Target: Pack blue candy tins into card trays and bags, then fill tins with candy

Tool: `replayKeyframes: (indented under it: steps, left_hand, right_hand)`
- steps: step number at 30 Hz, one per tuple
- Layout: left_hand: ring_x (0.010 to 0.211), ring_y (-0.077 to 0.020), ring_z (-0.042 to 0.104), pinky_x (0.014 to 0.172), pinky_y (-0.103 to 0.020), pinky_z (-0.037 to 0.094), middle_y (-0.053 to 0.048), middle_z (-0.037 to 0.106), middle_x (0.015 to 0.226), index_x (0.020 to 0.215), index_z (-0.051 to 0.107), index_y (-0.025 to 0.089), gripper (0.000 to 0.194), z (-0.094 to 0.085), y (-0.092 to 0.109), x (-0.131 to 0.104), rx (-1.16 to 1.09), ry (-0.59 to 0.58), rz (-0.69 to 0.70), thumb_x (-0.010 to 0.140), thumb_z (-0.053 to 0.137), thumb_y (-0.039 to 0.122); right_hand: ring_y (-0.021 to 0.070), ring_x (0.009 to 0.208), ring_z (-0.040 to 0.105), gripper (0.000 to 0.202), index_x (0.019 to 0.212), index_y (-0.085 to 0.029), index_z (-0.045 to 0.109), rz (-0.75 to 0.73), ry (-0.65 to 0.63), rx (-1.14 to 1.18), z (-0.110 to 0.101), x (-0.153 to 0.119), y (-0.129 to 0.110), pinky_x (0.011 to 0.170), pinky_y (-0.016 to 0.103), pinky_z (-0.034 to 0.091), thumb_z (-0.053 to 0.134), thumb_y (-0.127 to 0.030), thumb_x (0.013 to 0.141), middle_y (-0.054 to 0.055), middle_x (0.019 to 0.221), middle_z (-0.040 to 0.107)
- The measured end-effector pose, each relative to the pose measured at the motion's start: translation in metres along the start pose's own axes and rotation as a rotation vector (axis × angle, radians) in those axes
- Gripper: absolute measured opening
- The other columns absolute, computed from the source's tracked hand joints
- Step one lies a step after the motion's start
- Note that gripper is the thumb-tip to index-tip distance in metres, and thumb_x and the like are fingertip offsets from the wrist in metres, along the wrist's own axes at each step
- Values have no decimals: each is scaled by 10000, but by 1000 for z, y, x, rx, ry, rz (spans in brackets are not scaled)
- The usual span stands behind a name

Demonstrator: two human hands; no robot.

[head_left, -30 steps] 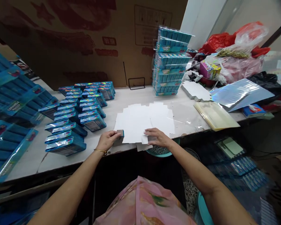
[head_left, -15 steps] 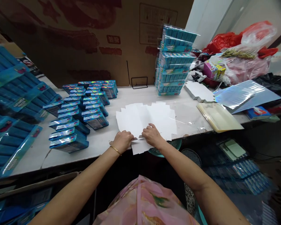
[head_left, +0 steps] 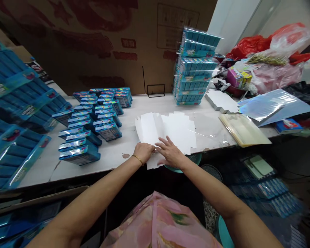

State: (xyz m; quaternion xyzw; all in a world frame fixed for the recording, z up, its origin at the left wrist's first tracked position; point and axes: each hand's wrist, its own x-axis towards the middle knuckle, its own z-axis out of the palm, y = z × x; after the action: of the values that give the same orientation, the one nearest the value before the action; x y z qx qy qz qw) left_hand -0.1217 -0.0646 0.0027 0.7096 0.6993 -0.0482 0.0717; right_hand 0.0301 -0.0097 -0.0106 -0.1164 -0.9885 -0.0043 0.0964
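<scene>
A white die-cut cardboard sheet [head_left: 178, 130] lies in front of me at the table's near edge, its left part bent up and inward. My left hand [head_left: 144, 152] is closed on the near edge of that raised part. My right hand [head_left: 170, 153] rests just beside it, fingers stretched and spread over the card's near side. One white flap [head_left: 154, 162] sticks out past the table edge below both hands. The left fingertips are partly hidden, close to the right fingers.
Rows of small blue boxes [head_left: 80, 155] stand to the left, beside stacked blue display trays [head_left: 28, 106]. More filled trays [head_left: 193, 74] are piled at the back. To the right lie white card blanks [head_left: 222, 101], clear plastic sheets [head_left: 244, 131] and shiny sheets [head_left: 276, 105].
My left hand has moved right with the card's left side, which has bent inward. The right hand's fingers have gone from curled at the near edge to spread out.
</scene>
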Motion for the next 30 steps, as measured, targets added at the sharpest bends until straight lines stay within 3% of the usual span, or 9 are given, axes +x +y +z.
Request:
replayKeyframes:
  steps: [2, 5, 9, 13, 18, 21, 24, 27, 30]
  left_hand:
    - [788, -222, 595, 637, -302, 370, -94, 659, 823, 836, 652, 214, 285, -1, -1, 0, -1, -19, 2, 812, 396, 336]
    - [779, -225, 596, 615, -293, 371, -96, 659, 826, 830, 656, 216, 290, -5, -4, 1, 4, -46, 7, 805, 399, 348]
    - [754, -215, 594, 604, -284, 371, -80, 658, 791, 803, 659, 241, 271, -11, -11, 0, -29, -57, 31, 790, 417, 363]
    - [730, -187, 583, 621, -267, 370, -60, 654, 738, 709, 659, 237, 244, -13, -18, -6, -62, -61, 72, 767, 449, 347]
    - [710, -186, 580, 590, -260, 357, -60, 655, 741, 721, 661, 247, 283, -7, -24, -12, -54, -60, 44, 775, 417, 381]
    - [685, -187, 572, 570, -259, 346, -55, 654, 736, 757, 660, 246, 331, -8, -30, -11, -132, -53, 24, 778, 386, 430]
    - [635, -151, 546, 574, -239, 347, -34, 636, 670, 734, 649, 198, 398, -15, -39, -9, -341, -61, 107, 801, 322, 415]
    - [664, -126, 535, 599, -213, 364, -11, 636, 733, 821, 617, 171, 291, -19, -49, -10, -530, -96, 207, 762, 387, 339]
    - [676, -127, 527, 612, -218, 372, -5, 621, 750, 843, 575, 169, 205, -15, -55, -11, -509, -96, 193, 692, 442, 211]
  right_hand:
    - [326, 1280, 92, 685, 1186, -129, 451, 33, 46, 41, 3, -14, -5, 1027, 541, 128, 638, -484, 631, 115, 1317, 357]
    - [305, 1293, 70, 504, 1117, -146, 511, -6, 24, 89, 7, -23, -8, 1023, 496, 211, 613, -396, 692, 108, 1316, 360]
    - [255, 1284, 158, 338, 1091, -150, 523, -42, 42, 108, 0, -13, -5, 1009, 428, 277, 486, -318, 800, 107, 1195, 482]
    - [249, 1216, 296, 298, 1075, -152, 510, -73, 30, 64, -11, 1, -8, 976, 419, 307, 472, -279, 808, 107, 1149, 506]
    - [235, 980, 468, 191, 954, -136, 535, 32, -29, 54, -3, 13, -19, 825, 378, 423, 465, -226, 801, 102, 908, 576]
    - [199, 997, 453, 241, 1029, -153, 502, 101, 70, 175, 8, 16, -23, 799, 325, 444, 391, -152, 816, 100, 1052, 541]
    - [171, 1054, 428, 331, 1116, -180, 451, 210, 209, 342, 16, 19, -25, 854, 312, 426, 369, -118, 802, 85, 1117, 506]
    - [168, 1046, 446, 364, 1131, -197, 437, 305, 316, 456, 20, 22, -26, 895, 331, 404, 373, -104, 785, 78, 1088, 509]
    - [168, 1055, 450, 361, 1100, -206, 455, 357, 376, 519, 21, 24, -26, 912, 337, 393, 371, -87, 770, 76, 1099, 495]
